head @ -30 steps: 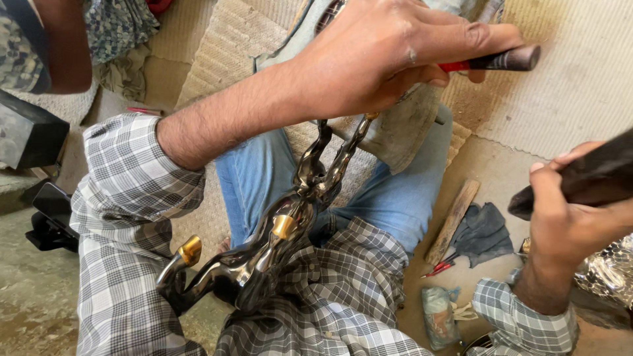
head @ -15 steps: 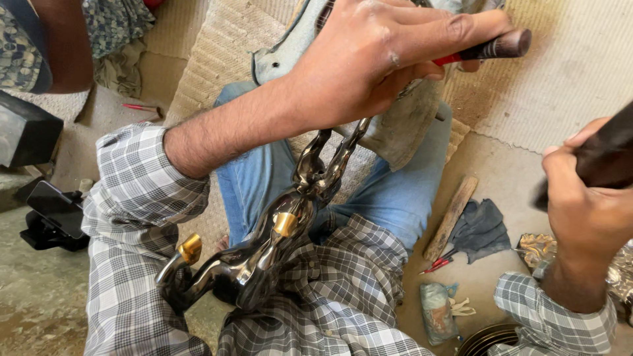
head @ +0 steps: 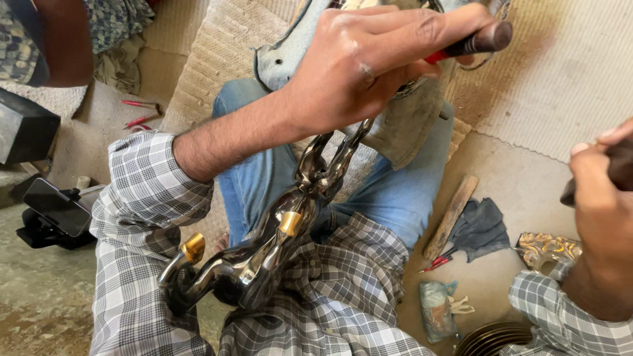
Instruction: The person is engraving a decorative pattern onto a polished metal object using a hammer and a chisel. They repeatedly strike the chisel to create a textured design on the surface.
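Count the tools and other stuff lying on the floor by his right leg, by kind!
Wooden stick: 1
Dark cloth: 1
Red-handled tool: 1
Shiny embossed metal piece: 1
Small greenish bundle: 1
Total: 5

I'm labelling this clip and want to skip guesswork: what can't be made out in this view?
Head view:
- Tip of the red-handled tool: hidden under the left hand.
- Dark handle in the right hand: cut off by the right edge.
- Upper end of the dark metal figurine: covered by the left hand.
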